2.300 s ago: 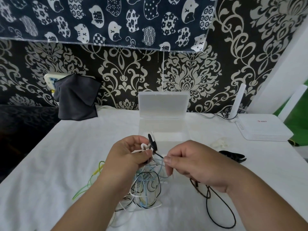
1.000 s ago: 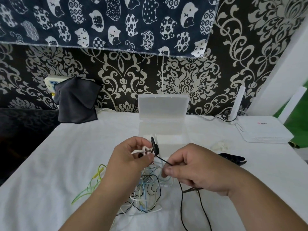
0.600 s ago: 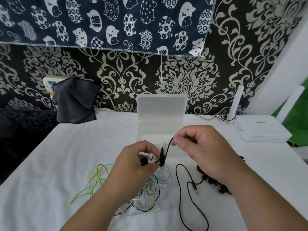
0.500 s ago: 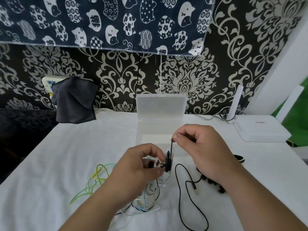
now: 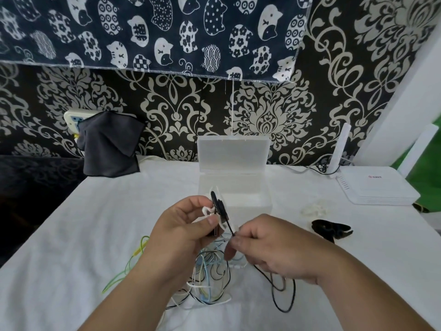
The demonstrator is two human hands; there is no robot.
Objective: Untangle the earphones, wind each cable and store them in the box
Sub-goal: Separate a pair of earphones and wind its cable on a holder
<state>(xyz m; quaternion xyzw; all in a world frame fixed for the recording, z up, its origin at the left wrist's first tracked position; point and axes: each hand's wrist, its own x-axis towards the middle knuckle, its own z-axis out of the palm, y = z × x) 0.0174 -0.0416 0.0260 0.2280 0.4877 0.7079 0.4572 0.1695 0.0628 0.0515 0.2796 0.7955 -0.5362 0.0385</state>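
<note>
knot: tangled white, blue and black earphone cables (image 5: 210, 278) lie on the table, under and between both hands, just in front of the box.
buds: black earbud (image 5: 218, 206) and white earbud (image 5: 206, 209) are held up together above the knot, in front of the box's near wall.
lead: thin black cable (image 5: 229, 227) runs straight from the black earbud down to the right fingertips. A slack black loop lies on the cloth below the right wrist.
left hand (image 5: 186, 235): curled, thumb and fingers pinching both earbuds.
right hand (image 5: 274, 252): thumb and forefinger pinch the thin black cable, other fingers curled in.
box: translucent white plastic box (image 5: 235, 187), lid standing open, centre back of the table.
stray: yellow-green cable (image 5: 133, 261) trails left of the knot.
bundles: small white wound bundle (image 5: 313, 209) and black wound bundle (image 5: 330, 229) lie right of the box, near each other.
table: white tablecloth (image 5: 95, 235).
back: dark grey cloth (image 5: 109, 149) far left, white router (image 5: 377, 187) far right.
</note>
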